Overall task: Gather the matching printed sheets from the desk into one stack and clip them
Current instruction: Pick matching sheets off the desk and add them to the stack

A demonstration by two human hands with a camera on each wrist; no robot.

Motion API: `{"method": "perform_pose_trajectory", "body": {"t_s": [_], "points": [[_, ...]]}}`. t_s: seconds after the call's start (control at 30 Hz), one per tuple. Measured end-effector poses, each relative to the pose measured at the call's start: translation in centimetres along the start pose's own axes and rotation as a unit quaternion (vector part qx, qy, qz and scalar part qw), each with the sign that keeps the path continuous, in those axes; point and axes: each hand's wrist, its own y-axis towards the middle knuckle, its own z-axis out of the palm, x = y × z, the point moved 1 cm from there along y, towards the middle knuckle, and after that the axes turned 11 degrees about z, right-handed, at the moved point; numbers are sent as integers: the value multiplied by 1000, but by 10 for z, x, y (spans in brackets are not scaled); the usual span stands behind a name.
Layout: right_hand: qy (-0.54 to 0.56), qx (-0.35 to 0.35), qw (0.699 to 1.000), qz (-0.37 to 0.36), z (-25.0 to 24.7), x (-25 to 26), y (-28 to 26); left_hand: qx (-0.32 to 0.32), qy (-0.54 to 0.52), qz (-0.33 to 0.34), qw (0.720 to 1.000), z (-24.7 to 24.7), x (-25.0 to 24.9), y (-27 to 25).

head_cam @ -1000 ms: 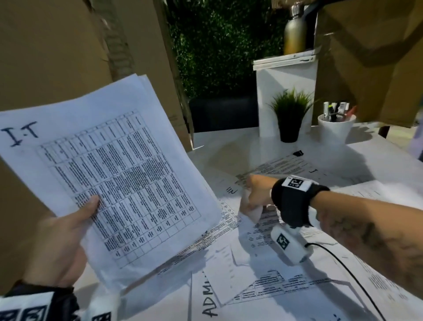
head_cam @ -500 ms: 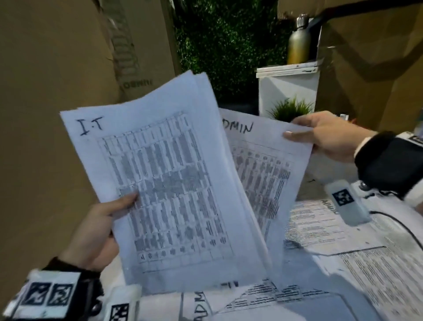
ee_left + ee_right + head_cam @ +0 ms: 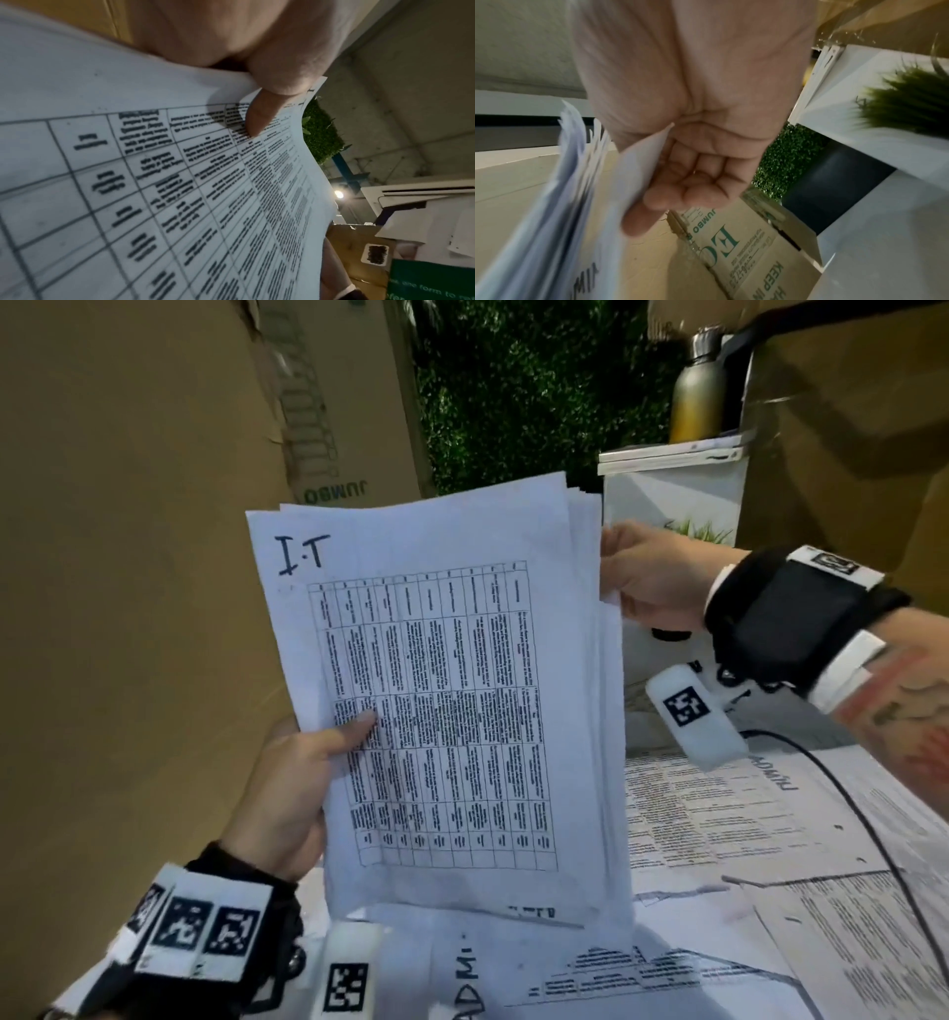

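Observation:
A stack of printed sheets [image 3: 441, 701] stands upright above the desk, its top page a table marked "I.T" by hand. My left hand [image 3: 303, 778] grips its lower left edge, thumb [image 3: 259, 115] pressed on the front page. My right hand [image 3: 647, 582] holds the stack's upper right edge; in the right wrist view its fingers [image 3: 680, 192] curl behind the sheets [image 3: 559, 199], where part of the word "ADMIN" shows on a rear page. More printed sheets [image 3: 719, 814] lie spread over the desk, one marked "ADMI" [image 3: 467, 983]. No clip is in view.
Tall cardboard boxes [image 3: 154, 557] stand close on the left and at the back right. A white box [image 3: 678, 495] with a metal bottle [image 3: 698, 387] on top stands behind the stack. A black cable [image 3: 873, 834] runs from my right wrist across the desk.
My right hand took an "ADMIN" sheet from the desk, raised it and brought it in behind the "I.T" stack. The left hand turned the stack upright and moved it right.

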Motion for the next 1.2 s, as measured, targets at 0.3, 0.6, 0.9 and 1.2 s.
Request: {"method": "perform_pose_trajectory", "body": {"t_s": [0.3,0.6,0.9,1.2], "points": [[-145,-82,979,121,34,-68,51,-125,0,70,990,-53,-8,1],[-443,-169,849,232,66,-134,134,-125,-2,50,991,-93,6,-4],[-412,-133,854,288,55,-144,155,-93,-79,-41,992,-77,14,10],[-16,-188,981,52,34,-123,72,-66,-133,-78,986,-34,18,21]]}}
